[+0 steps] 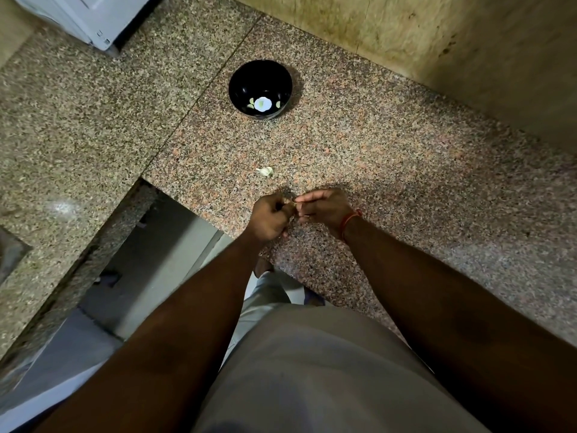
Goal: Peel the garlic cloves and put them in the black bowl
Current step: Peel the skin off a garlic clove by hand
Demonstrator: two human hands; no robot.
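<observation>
Above the counter's near edge, left hand (271, 218) and right hand (324, 210) together pinch a barely visible garlic clove (293, 202), peeling apparently underway; another clove (265, 171) lies just beyond, and the black bowl (246, 77), farther back, appears to hold no peeled cloves.
</observation>
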